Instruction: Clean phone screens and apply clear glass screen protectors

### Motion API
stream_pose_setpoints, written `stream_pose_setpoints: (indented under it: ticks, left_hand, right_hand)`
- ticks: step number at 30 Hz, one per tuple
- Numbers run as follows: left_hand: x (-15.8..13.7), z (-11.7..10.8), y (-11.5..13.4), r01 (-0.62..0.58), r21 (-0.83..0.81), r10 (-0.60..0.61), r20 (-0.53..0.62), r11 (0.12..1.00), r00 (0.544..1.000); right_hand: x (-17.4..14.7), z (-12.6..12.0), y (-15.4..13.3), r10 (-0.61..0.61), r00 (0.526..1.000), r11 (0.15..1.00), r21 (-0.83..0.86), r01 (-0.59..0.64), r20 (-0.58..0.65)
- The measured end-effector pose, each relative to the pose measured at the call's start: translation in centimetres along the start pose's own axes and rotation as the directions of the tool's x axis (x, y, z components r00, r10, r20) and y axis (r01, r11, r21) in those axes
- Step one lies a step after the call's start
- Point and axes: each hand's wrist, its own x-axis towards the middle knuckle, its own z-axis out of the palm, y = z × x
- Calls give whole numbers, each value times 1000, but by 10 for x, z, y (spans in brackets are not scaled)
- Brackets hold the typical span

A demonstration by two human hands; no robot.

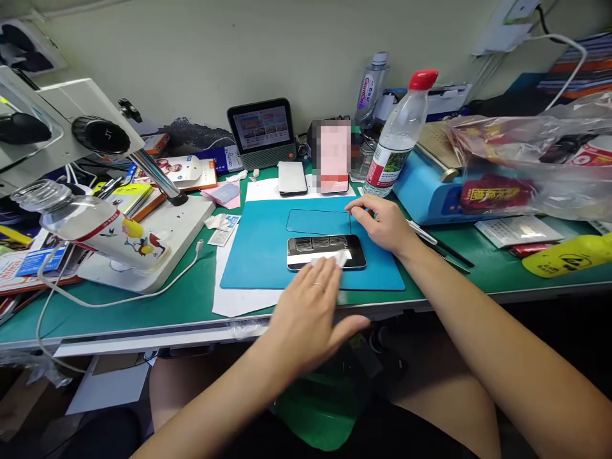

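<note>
A black phone (356,250) lies face up on a blue mat (253,248), with light reflected in its glossy screen. My left hand (310,312) reaches over it, fingers stretched and close together, the thumb apart. Under those fingertips a white wipe (341,257) is pressed against the screen. Just behind the phone lies a clear, dark-edged sheet like a screen protector (315,221). Loosely curled, my right hand (380,222) rests at its right edge with thumb and forefinger apart; nothing shows between them.
At the left stand a microscope stand (162,175) and a tilted bottle (115,236), with a white cable (143,296) alongside. Behind the mat are a small display (262,127) and a white phone-like slab (292,178). A red-capped bottle (394,146) and a blue machine (425,185) stand right.
</note>
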Motion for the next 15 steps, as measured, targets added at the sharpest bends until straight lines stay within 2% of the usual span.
stream_pose_setpoints:
  ticks: [3, 7, 11, 15]
  left_hand:
    - [-18, -6, -27, 115, 75, -115, -12, 990, 993]
    - [-27, -10, -43, 137, 108, -137, -4, 985, 991]
    - [-18, -9, -28, 90, 67, -91, 15, 994, 996]
    - [11, -3, 1, -19, -42, 21, 34, 999, 999]
  right_hand:
    - [0, 0, 1, -5, 1000, 1000, -4, 5, -1]
    - [0, 0, 1, -20, 1000, 1000, -8, 20, 11]
    - [1, 1, 1, -29, 999, 999, -14, 29, 14]
    - [2, 3, 1, -25, 1000, 1000, -10, 26, 12]
